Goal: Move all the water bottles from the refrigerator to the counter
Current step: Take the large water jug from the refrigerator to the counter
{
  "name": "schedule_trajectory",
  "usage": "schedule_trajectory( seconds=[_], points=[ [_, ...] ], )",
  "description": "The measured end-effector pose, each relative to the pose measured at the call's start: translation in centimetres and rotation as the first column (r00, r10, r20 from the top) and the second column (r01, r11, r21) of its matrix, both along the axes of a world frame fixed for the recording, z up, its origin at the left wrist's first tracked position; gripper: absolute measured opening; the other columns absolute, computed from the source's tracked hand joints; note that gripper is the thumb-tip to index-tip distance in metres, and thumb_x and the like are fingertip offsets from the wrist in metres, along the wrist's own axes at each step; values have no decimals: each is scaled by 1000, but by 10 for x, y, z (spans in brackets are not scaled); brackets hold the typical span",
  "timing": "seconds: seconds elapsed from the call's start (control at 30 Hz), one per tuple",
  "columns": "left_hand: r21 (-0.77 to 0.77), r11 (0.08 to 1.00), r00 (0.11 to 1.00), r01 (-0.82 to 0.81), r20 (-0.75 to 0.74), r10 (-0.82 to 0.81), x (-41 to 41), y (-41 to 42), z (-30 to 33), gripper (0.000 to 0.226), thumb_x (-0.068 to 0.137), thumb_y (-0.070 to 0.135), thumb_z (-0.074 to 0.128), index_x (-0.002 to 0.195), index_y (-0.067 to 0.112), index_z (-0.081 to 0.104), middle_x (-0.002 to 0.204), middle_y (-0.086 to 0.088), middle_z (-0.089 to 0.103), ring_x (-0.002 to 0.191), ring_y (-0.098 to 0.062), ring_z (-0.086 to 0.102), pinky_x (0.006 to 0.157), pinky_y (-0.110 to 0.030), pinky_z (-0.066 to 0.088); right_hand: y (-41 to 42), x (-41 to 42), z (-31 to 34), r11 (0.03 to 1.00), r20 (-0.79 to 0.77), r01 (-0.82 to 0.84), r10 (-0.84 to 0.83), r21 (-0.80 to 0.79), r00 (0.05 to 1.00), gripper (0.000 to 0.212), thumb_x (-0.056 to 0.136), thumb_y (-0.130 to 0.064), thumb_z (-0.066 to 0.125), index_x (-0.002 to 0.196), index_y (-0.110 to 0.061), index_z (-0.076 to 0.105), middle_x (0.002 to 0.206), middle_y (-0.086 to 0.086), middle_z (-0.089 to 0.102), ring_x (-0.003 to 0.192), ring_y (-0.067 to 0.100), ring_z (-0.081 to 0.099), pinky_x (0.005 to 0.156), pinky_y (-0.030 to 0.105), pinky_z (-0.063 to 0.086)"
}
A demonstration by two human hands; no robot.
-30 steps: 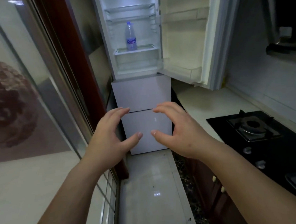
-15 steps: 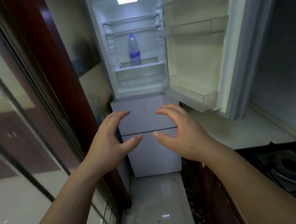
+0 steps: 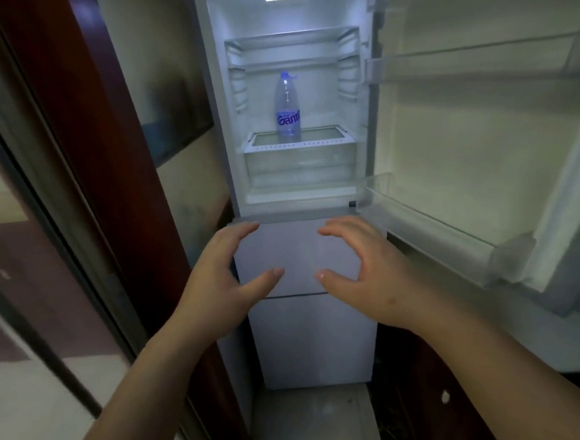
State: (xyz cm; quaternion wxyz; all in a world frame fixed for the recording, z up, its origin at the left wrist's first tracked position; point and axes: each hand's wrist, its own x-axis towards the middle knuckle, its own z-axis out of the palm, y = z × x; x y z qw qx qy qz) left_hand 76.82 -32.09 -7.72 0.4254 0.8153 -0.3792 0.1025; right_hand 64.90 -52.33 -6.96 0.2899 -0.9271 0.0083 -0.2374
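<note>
Up in the frame's centre, the water bottle (image 3: 287, 108) label reads "Gant", while lower down the left hand (image 3: 222, 283) and right hand (image 3: 368, 276) hover spread, empty.

1 water bottle (image 3: 287, 108) in open refrigerator (image 3: 299, 171)

Both bare forearms reach forward from the bottom corners, side by side. The left hand (image 3: 222, 276) is raised with fingers loosely curved and thumb spread toward the middle, holding nothing. The right hand (image 3: 365, 266) mirrors it, fingers arched, thumb pointing inward. The two thumb tips sit near each other, apart.
</note>
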Motion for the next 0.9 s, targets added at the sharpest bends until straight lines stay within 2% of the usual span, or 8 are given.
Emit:
schedule_trajectory(
  seconds=[0.1, 0.17, 0.27, 0.33, 0.53, 0.73, 0.8, 0.9],
  points=[
    [-14, 999, 999, 35, -5, -35, 57, -14, 1, 72, 76, 47, 75, 140, 29, 48, 138, 16, 47, 122, 9, 41, 93, 4, 26, -8, 50, 3, 1000, 16, 20, -20, -12, 1000, 55, 84, -45, 64, 134, -32, 44, 129, -25, 32, 116, -14, 31, 91, -4, 17],
    [-46, 997, 998, 56, -3, -56, 94, -22, 3, 73, 72, 54, 72, 138, 29, 49, 136, 14, 50, 123, 4, 45, 102, -7, 32, -15, 82, 6, 999, 18, 30, -30, -23, 999, 54, 84, -44, 66, 132, -30, 46, 128, -24, 34, 116, -13, 32, 91, -5, 16],
    [-51, 994, 995, 96, -33, -97, 140, -35, 7, 75, 71, 61, 73, 137, 34, 47, 136, 14, 48, 126, -2, 46, 109, -32, 41, -27, 126, 12, 996, 57, 79, -77, -38, 995, 55, 82, -44, 67, 132, -30, 47, 129, -24, 34, 123, -3, 38, 101, 9, 25],
    [-54, 993, 994, 106, -19, -108, 166, -45, 9, 71, 73, 57, 74, 134, 39, 45, 135, 15, 47, 125, -5, 47, 108, -37, 43, -34, 148, 13, 994, 73, 97, -94, -44, 993, 56, 82, -46, 66, 132, -33, 47, 129, -26, 33, 124, -2, 39, 103, 18, 29],
    [-66, 990, 992, 123, 3, -123, 221, -76, 4, 61, 78, 39, 76, 132, 36, 47, 129, 20, 48, 118, 4, 46, 102, -24, 41, -54, 203, 18, 990, 71, 127, -123, -57, 990, 58, 78, -59, 57, 130, -35, 47, 128, -25, 36, 123, 0, 42, 103, 24, 35],
    [-128, 987, 995, 96, 19, -95, 274, -123, 12, 53, 81, 35, 75, 128, 37, 50, 126, 19, 50, 112, 13, 45, 91, -5, 33, -91, 259, 39, 992, 64, 127, -125, -18, 990, 52, 84, -46, 64, 131, -33, 47, 129, -23, 39, 117, -7, 40, 93, 10, 31],
    [-113, 990, 996, 90, 37, -86, 291, -142, 16, 52, 83, 36, 74, 130, 34, 51, 126, 19, 49, 108, 15, 45, 86, -3, 32, -110, 279, 43, 990, 61, 139, -139, -4, 988, 53, 84, -47, 64, 132, -33, 46, 131, -22, 39, 117, -5, 41, 94, 13, 34],
    [-88, 994, 996, 72, 57, -68, 319, -169, 20, 54, 84, 35, 73, 134, 29, 52, 126, 20, 47, 111, 6, 44, 88, -5, 30, -140, 310, 44, 988, 66, 154, -155, 27, 986, 52, 84, -48, 63, 131, -35, 47, 131, -22, 41, 116, -4, 43, 97, 21, 37]
  ],
)
